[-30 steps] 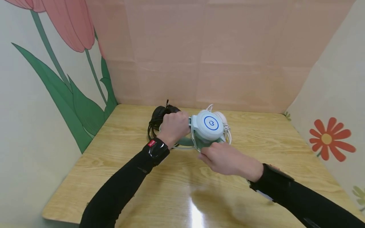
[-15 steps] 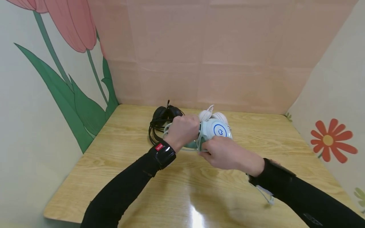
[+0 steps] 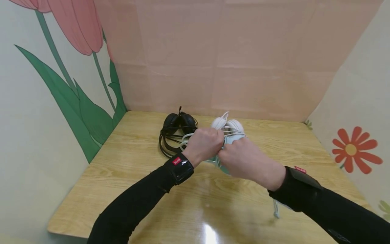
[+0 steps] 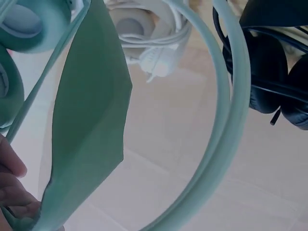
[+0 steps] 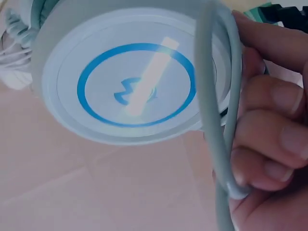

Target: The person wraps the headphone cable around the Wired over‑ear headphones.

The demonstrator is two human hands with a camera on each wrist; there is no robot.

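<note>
Mint-green headphones (image 3: 233,138) are held up over the table between both hands, mostly hidden by them in the head view. My left hand (image 3: 204,145) grips them by the headband (image 4: 91,106), its fingers curled at the band's edge in the left wrist view. Loops of pale green cable (image 4: 236,110) hang beside that hand. My right hand (image 3: 248,159), right beside the left, curls its fingers around strands of this cable in the right wrist view. Close to those fingers is a white ear cup (image 5: 130,86) with a blue ring. A cable end (image 3: 276,210) dangles below the right wrist.
Black headphones (image 3: 189,122) with coiled black cable lie at the back of the wooden table (image 3: 122,169). White headphones (image 3: 235,125) with a wrapped white cable sit to their right. A pink sheet (image 3: 250,57) hangs behind the table, and decorated walls flank it.
My left hand has moved right and my right hand has come up against it. The mint-green headphones have turned and lowered, leaving the black and white pairs more visible behind.
</note>
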